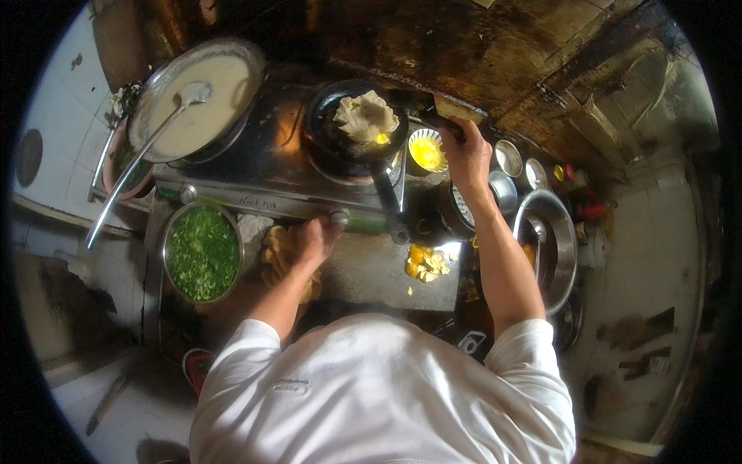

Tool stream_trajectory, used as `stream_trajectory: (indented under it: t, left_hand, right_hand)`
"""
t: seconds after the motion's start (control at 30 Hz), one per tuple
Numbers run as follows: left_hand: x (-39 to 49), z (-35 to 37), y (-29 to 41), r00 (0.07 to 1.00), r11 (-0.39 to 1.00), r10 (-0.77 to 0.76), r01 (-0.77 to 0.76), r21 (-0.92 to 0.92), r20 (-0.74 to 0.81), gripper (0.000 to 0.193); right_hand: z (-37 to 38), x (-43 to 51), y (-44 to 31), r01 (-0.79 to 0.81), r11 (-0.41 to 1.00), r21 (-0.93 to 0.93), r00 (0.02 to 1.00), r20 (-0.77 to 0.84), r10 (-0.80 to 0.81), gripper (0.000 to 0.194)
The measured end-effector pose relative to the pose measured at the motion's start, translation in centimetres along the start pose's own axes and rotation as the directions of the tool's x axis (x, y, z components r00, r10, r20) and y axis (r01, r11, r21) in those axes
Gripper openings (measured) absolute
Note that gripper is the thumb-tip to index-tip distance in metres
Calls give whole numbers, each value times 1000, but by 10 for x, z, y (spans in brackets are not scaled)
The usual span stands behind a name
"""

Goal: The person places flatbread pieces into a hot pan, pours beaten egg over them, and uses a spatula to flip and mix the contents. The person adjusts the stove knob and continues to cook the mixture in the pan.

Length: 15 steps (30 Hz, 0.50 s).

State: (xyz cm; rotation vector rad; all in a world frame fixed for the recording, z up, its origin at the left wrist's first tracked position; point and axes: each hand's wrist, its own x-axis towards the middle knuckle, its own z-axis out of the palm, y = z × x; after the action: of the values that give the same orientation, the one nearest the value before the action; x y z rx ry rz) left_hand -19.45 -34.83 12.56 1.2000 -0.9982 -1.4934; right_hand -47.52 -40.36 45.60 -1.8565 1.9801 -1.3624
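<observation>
My left hand (319, 239) is at the front of a gas stove (261, 200), its fingers beside or on the round knob (339, 217); contact is unclear. My right hand (467, 145) is raised, its fingers curled round the dark handle of a tool whose thin part reaches left towards the pan. On the burner, a black frying pan (324, 153) holds a ragged-edged pale pancake (366, 117) with a spot of yellow egg at its lower edge. A striped bowl of beaten egg (428, 151) stands between the pan and my right hand. A tan cloth (275, 252) lies by my left wrist.
A large bowl of pale batter (200, 116) with a metal ladle (145, 153) stands at the left. Below it is a bowl of chopped greens (203, 252). Eggshells (428, 264) lie on the counter. At the right are a steel basin (571, 249) and small metal bowls (508, 158).
</observation>
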Motion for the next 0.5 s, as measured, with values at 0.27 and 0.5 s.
stream_trajectory:
  t: [0.27,0.5]
  left_hand:
    - [8,-16,-13,985,947,-17,-39,320,171,37]
    - [-20,8,63,990,621,76,-138,771,115,36]
  right_hand:
    - [1,-8,4,52,988,-144,996,75,-42,32]
    - [-6,-16,-11,36,982,-186,993,115,-15,31]
